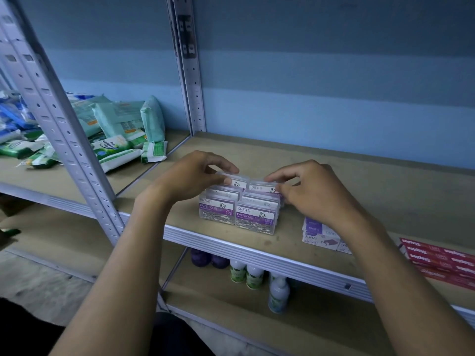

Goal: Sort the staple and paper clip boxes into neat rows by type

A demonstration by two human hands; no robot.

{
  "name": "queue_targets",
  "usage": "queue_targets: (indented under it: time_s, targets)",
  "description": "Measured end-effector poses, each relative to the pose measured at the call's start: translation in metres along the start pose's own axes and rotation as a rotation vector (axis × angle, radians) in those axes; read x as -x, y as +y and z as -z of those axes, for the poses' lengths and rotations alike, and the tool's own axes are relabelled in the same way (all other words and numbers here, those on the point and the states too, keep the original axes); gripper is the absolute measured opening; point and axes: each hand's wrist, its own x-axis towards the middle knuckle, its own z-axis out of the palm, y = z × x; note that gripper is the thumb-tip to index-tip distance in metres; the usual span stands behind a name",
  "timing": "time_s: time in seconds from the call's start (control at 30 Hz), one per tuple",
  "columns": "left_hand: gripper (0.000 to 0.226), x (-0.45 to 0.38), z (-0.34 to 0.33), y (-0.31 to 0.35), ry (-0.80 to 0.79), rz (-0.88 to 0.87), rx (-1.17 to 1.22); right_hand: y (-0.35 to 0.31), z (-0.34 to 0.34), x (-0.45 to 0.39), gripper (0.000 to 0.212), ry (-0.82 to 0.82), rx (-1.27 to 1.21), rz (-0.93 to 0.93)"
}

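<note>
Several clear paper clip boxes (239, 214) with purple labels stand in two side-by-side rows near the front of the wooden shelf (334, 181). My left hand (195, 176) pinches the top of the rear box in the left row. The fingers of my right hand (308, 188) grip the rear box of the right row (259, 187). To the right, small white and purple staple boxes (321, 235) sit stacked, partly hidden by my right forearm. Red staple boxes (437, 260) lie at the shelf's right front edge.
A metal upright (64, 119) divides this bay from the left one, where green and blue wipe packs (115, 129) are piled. Bottles (246, 273) stand on the shelf below. Behind the boxes, bare shelf runs to the blue wall.
</note>
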Motion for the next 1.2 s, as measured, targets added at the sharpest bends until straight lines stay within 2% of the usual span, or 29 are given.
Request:
queue_targets:
  time_s: [0.3, 0.4, 0.47, 0.6, 0.67, 0.73, 1.0, 1.2]
  targets:
    - [0.020, 0.006, 0.001, 0.002, -0.028, 0.068, 0.078, -0.002, -0.002, 0.001, 0.029, -0.070, -0.037, -0.018]
    - [0.029, 0.011, 0.003, 0.005, -0.035, 0.085, 0.102, -0.004, 0.005, 0.002, 0.026, -0.131, -0.002, 0.007]
    - [0.043, 0.016, 0.005, 0.008, -0.066, 0.093, 0.096, -0.007, 0.012, 0.005, 0.025, -0.189, 0.045, 0.018]
    - [0.068, 0.024, 0.008, 0.012, -0.164, 0.095, 0.090, -0.016, 0.019, 0.014, 0.082, -0.351, 0.092, 0.002]
    - [0.074, 0.025, 0.007, 0.011, -0.192, 0.083, 0.063, -0.018, 0.016, 0.015, 0.100, -0.363, 0.107, 0.028]
    - [0.078, 0.025, 0.005, 0.008, -0.213, 0.063, 0.012, -0.019, 0.011, 0.014, 0.109, -0.354, 0.135, 0.051]
    - [0.084, 0.022, 0.000, 0.002, -0.225, 0.029, -0.063, -0.024, 0.002, 0.013, 0.097, -0.304, 0.246, 0.109]
    - [0.084, 0.020, -0.003, 0.006, -0.197, -0.015, -0.127, -0.028, 0.002, 0.015, 0.076, -0.298, 0.278, 0.126]
